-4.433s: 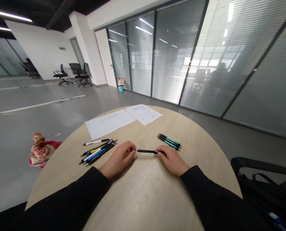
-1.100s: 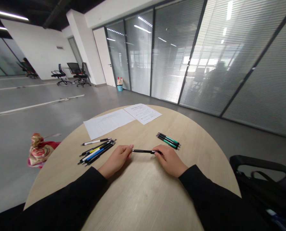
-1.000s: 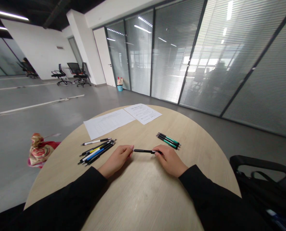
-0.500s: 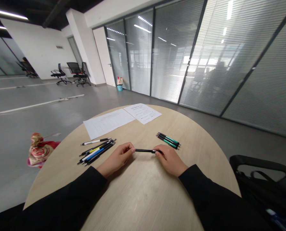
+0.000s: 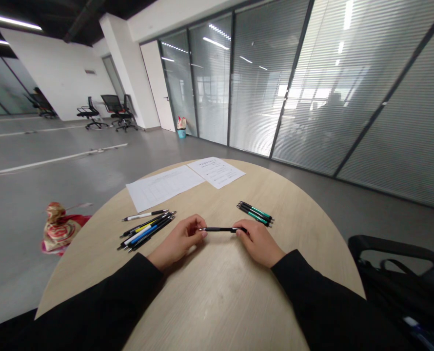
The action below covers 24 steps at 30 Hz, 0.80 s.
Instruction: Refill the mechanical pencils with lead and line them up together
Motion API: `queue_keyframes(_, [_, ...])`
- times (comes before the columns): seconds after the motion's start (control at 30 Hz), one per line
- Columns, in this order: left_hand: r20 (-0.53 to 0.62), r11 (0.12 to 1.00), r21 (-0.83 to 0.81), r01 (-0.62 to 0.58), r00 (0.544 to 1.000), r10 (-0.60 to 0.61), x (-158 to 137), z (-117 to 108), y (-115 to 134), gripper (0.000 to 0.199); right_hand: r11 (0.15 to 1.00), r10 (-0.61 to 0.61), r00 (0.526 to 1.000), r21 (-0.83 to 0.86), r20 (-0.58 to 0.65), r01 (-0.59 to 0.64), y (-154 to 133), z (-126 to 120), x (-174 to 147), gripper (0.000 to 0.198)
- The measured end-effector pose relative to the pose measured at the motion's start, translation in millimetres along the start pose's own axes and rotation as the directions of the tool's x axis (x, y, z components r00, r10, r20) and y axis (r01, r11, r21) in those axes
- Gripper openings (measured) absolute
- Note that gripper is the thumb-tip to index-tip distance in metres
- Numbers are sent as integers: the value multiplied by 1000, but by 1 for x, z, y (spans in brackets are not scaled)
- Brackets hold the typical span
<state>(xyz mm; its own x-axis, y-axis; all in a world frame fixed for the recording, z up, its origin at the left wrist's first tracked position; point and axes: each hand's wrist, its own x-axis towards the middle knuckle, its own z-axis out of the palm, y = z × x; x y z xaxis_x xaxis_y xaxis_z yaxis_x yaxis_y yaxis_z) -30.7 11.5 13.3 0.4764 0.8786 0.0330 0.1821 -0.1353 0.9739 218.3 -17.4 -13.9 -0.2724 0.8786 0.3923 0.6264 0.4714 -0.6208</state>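
One patterned cloth bundle (image 5: 61, 231) is sitting on the floor at far left. Several pens (image 5: 144, 235), with white, yellow, blue and black barrels, are lying in a loose pile on the round worktop (image 5: 217, 297), and two printed sheets (image 5: 166, 187) are lying beyond them. Next, the left hand (image 5: 182, 239) is curling loosely, thumb and forefinger slightly parted around the left end of a black pen (image 5: 219, 229); whether they are gripping it, one cannot tell. The black pen is stretching crosswise from the left hand to the right hand (image 5: 257, 241), its middle showing bare between the two. The right hand is closing its thumb and fingers on the pen's right end. Green-barrelled pens (image 5: 256, 215) are lying side by side just beyond the right hand. A black chair (image 5: 400, 249) is standing at far right.
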Motion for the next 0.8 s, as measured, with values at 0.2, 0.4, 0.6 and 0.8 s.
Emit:
queue_keyframes(0.2, [-84,995,103,-9,996,17,0,1,9,27,1000,20,1000,-9,-15,-20,-2,-1,0,17])
queue_keyframes(0.4, [-112,988,156,-6,993,23,-1,0,12,23,1000,-2,1000,10,6,2,1,0,0,16])
queue_keyframes(0.6, [-96,997,42,-65,993,68,1,0,3,23,1000,0,1000,14,12,0,0,1,-1,16])
queue_keyframes(0.8, [-128,999,-2,-47,991,46,-1,3,8,28,1000,3,1000,11,10,-3,-1,-1,0,16])
